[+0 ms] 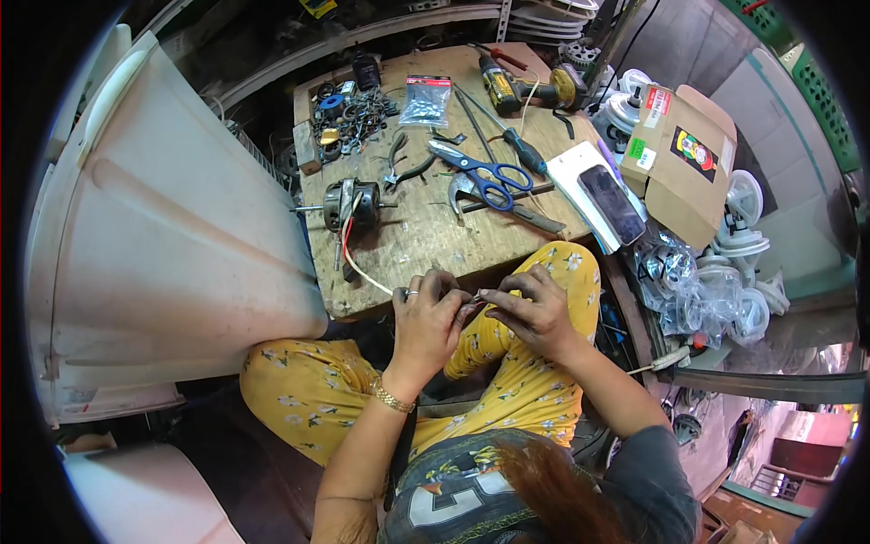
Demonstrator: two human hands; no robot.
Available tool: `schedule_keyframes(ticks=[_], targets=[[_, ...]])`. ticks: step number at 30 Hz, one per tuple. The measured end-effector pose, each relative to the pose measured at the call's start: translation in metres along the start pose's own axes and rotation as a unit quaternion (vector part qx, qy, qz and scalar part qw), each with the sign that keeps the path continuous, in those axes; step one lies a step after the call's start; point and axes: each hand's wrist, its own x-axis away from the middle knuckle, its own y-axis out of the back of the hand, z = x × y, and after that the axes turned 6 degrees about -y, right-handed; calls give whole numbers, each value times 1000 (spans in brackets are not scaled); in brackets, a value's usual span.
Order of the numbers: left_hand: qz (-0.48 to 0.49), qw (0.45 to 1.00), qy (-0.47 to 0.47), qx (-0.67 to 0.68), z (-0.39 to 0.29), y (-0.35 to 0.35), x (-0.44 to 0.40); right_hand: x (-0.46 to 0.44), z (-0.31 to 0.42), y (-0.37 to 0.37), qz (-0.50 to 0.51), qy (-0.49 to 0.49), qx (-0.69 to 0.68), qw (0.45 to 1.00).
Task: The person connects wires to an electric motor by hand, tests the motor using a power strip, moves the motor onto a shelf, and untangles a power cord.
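My left hand (428, 315) is closed around a white cable (364, 275), just in front of the wooden table's near edge. That cable runs back to a small electric motor (351, 207) with a metal shaft, which lies on the left side of the table; a red wire (347, 238) also shows at it. Facing the left hand, my right hand (533, 313) pinches at a small dark end between the two sets of fingertips. It looks like wire, but the fingers hide most of it.
On the wooden table (412, 240) lie blue-handled scissors (485, 172), pliers (403, 163), a screwdriver (524, 150), a cordless drill (526, 86) and several small metal parts (358, 118). A phone (612, 204) rests on a notebook at the right, beside a cardboard box (684, 159).
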Motion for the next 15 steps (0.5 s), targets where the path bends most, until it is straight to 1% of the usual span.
schedule_keyframes(ticks=[4, 5, 7, 10, 11, 12, 13, 15], targets=[[23, 1000, -10, -5, 1, 1, 1, 2, -8, -4, 6, 52, 37, 998], [27, 1000, -12, -6, 2, 1, 1, 2, -8, -4, 8, 41, 32, 999], [1, 1000, -9, 10, 3, -1, 2, 0, -6, -6, 11, 18, 21, 1000], [-32, 999, -10, -2, 1, -5, 3, 2, -4, -14, 18, -59, -52, 997], [-43, 999, -11, -12, 1, -5, 3, 8, -4, -21, 36, -172, -178, 968], [-42, 999, -19, -26, 0, -6, 3, 16, -1, -29, 53, -280, -298, 911], [-41, 998, -27, -40, 1, -6, 4, 21, 0, -34, 69, -379, -409, 827], [-40, 997, -39, -58, 1, -6, 5, 24, -3, -30, 127, -478, -472, 730]])
